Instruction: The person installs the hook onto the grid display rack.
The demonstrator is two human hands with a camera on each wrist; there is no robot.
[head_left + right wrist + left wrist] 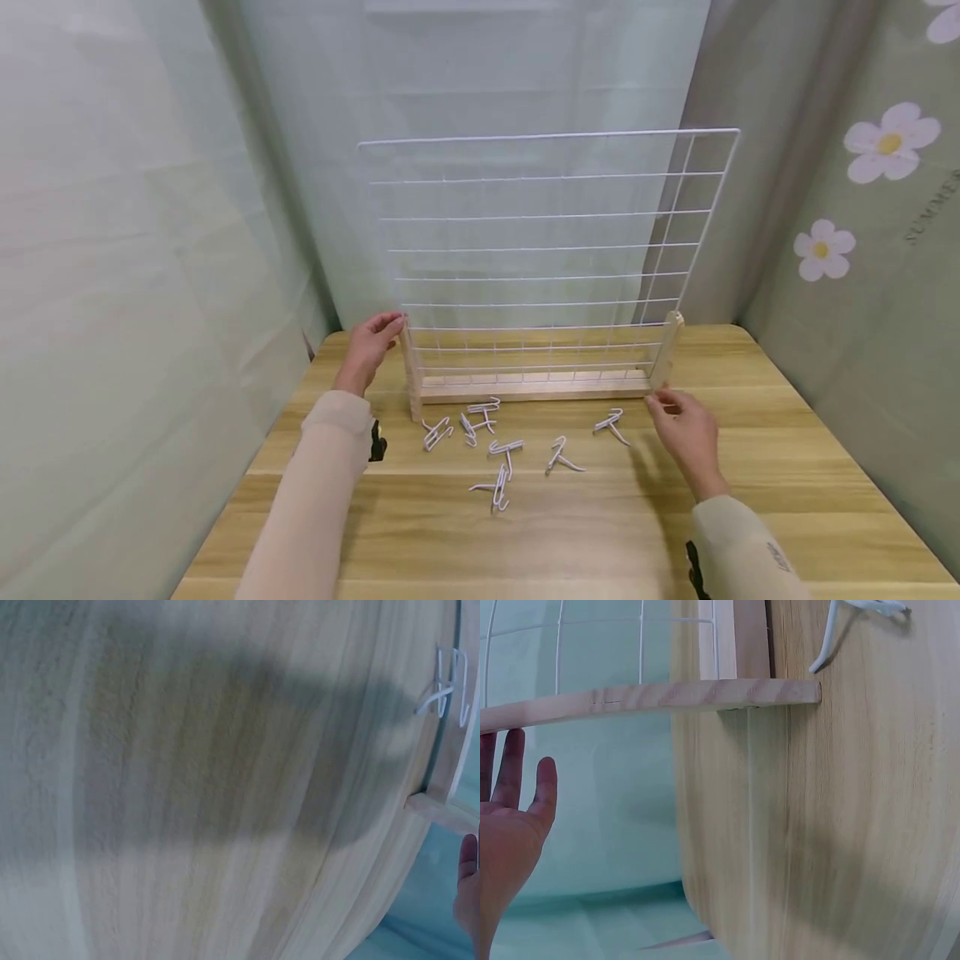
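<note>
A white wire grid panel [540,217] stands upright in a wooden stand [536,387], which has a short post at each end. My left hand [367,346] holds the top of the left post [652,699] between thumb and fingers; in the left wrist view some fingertips touch its outer side. Low on the right post [667,350], my right hand [684,429] pinches near the front foot. Only part of this hand [468,892] shows in the right wrist view. Several white wire hooks lie before the stand, including one hook [612,425] near my right hand.
The wood-grain table [570,542] carries the stand towards its back edge. Other hooks [501,487] lie scattered left of centre. Pale curtains [150,250] hang at the left and behind, and a flowered curtain [862,333] hangs at the right.
</note>
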